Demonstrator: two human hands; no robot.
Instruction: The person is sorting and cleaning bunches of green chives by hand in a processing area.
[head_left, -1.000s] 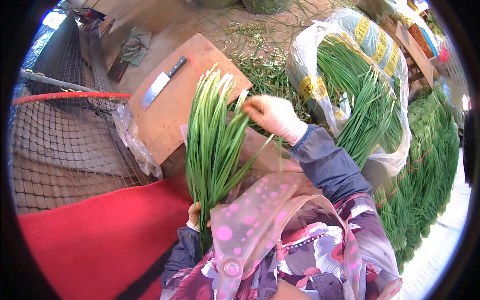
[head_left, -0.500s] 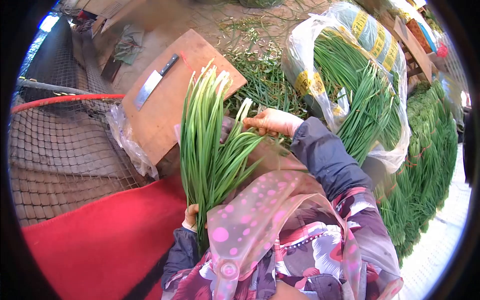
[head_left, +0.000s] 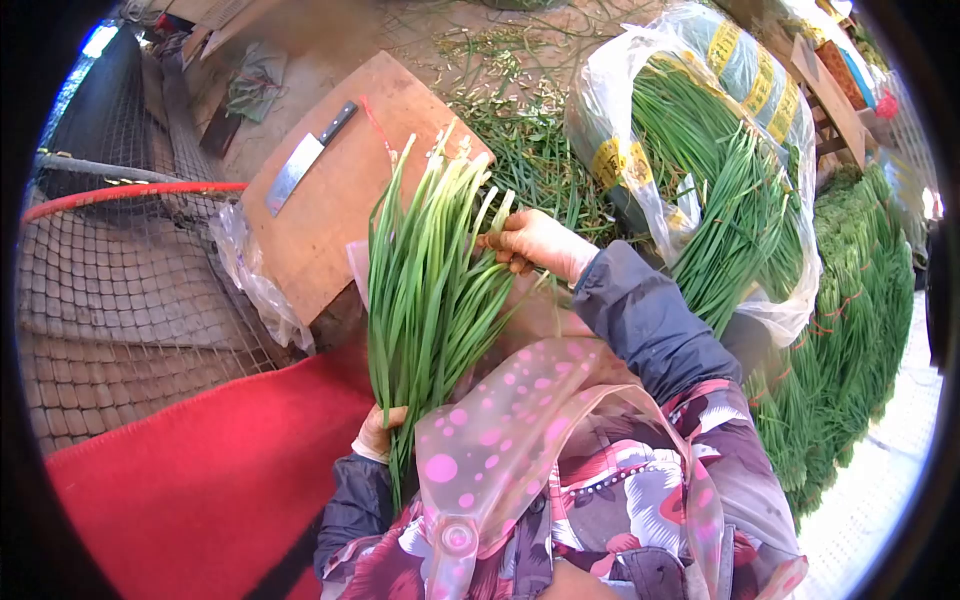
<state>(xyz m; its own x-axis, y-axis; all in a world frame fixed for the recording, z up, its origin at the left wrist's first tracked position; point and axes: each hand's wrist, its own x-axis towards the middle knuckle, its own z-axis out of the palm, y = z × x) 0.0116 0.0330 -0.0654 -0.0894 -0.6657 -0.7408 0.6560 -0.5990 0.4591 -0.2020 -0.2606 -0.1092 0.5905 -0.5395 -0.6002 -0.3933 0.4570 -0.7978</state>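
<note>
A bunch of long green stalks with pale ends (head_left: 425, 290) stands over my lap, pale ends pointing away from me. Low on the bunch, my left hand (head_left: 379, 432) is wrapped round the leafy part. My right hand (head_left: 535, 243) pinches stalks at the bunch's right side, just below their pale tips. Beyond the bunch lies a brown board (head_left: 345, 200), and on it a knife (head_left: 305, 165) with a black handle. A spotted clear apron (head_left: 500, 430) covers my front.
To the right, a clear plastic bag (head_left: 645, 75) holds green stalks, with a long heap of green bundles (head_left: 850, 330) beside it. Loose trimmings (head_left: 520, 130) litter the ground. At left are netting (head_left: 120, 300), a red hoop (head_left: 130, 197) and red cloth (head_left: 210, 470).
My right hand has moved slightly nearer the bunch, and the stalks at its side have shifted left. My left hand has risen a little, with more of it showing.
</note>
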